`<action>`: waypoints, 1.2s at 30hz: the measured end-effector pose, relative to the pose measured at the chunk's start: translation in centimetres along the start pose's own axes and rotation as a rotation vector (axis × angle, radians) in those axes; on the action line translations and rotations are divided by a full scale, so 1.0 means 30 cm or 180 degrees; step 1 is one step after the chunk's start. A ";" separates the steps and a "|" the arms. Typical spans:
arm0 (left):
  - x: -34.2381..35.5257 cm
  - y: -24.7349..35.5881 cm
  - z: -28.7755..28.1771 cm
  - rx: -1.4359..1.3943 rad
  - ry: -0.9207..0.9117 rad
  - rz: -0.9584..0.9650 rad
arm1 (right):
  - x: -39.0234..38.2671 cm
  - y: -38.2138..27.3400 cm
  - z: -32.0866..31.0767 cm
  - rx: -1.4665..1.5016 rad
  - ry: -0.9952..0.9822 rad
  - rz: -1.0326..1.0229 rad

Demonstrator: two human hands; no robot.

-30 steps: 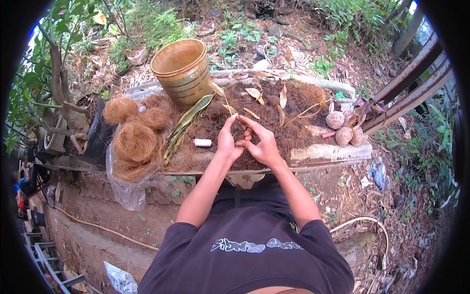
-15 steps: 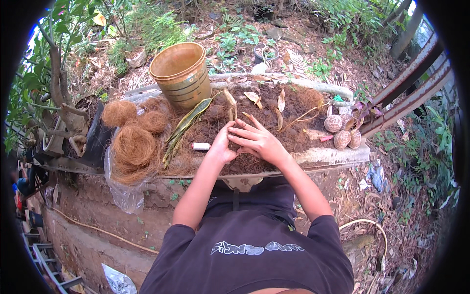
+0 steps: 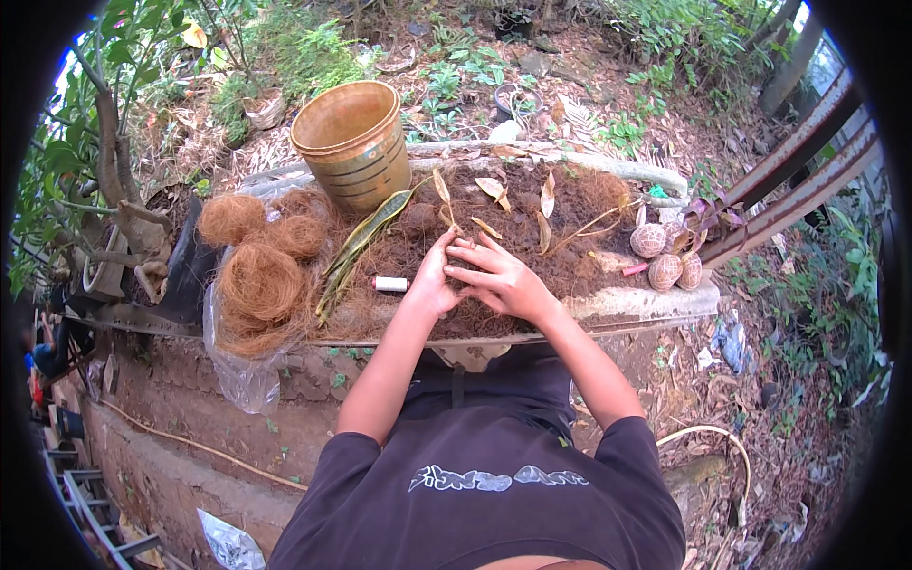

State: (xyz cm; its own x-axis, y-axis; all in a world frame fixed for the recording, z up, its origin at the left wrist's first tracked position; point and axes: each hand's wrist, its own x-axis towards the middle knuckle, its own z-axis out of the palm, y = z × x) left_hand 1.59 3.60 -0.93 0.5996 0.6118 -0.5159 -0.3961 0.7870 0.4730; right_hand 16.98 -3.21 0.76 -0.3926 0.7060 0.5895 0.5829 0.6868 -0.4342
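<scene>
My left hand (image 3: 432, 280) and my right hand (image 3: 502, 277) meet over a heap of dark brown soil and fibre (image 3: 532, 223) on a stone slab (image 3: 646, 306). The left hand's fingers are bunched and point up. I cannot see what, if anything, they pinch. The right hand's fingers are spread and reach left, touching the left hand's fingers; nothing shows in them. A small white spool (image 3: 389, 283) lies just left of the left hand. Beside it stretches a long green leaf (image 3: 366, 237).
A tan ribbed pot (image 3: 351, 142) stands at the slab's back left. Clumps of coconut fibre (image 3: 258, 285) sit on a clear plastic bag (image 3: 237, 370) at the left. Three round patterned balls (image 3: 665, 258) lie at the right end. Rusty metal rails (image 3: 798, 171) run beyond them.
Both hands have drawn slightly nearer to my body and stayed together. The right hand's fingers now lie across toward the left hand's raised fingers.
</scene>
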 end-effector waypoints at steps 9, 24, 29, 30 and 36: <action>0.013 -0.081 0.035 -0.0168 0.0109 0.0750 | -0.044 -0.013 0.089 0.0154 0.0965 0.0207; -0.007 -0.040 0.080 -0.0781 -0.0192 0.1014 | -0.017 -0.039 0.114 0.0110 0.1317 0.0405; 0.001 -0.044 0.041 -0.0952 -0.0298 0.1174 | -0.012 -0.048 0.134 -0.0070 0.1407 0.0415; 0.013 -0.047 0.027 -0.0857 -0.0243 0.1319 | -0.009 -0.048 0.134 -0.0116 0.1414 0.0418; 0.024 -0.052 -0.010 -0.0425 0.0079 0.1553 | -0.026 -0.039 0.181 0.0142 0.1438 0.0552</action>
State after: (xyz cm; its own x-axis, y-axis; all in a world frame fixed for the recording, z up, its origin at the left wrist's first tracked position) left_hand 2.45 2.83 -2.26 0.3064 0.9113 -0.2752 -0.7125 0.4112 0.5686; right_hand 12.75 -3.63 -2.89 0.0615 0.6716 0.7384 0.5774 0.5794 -0.5752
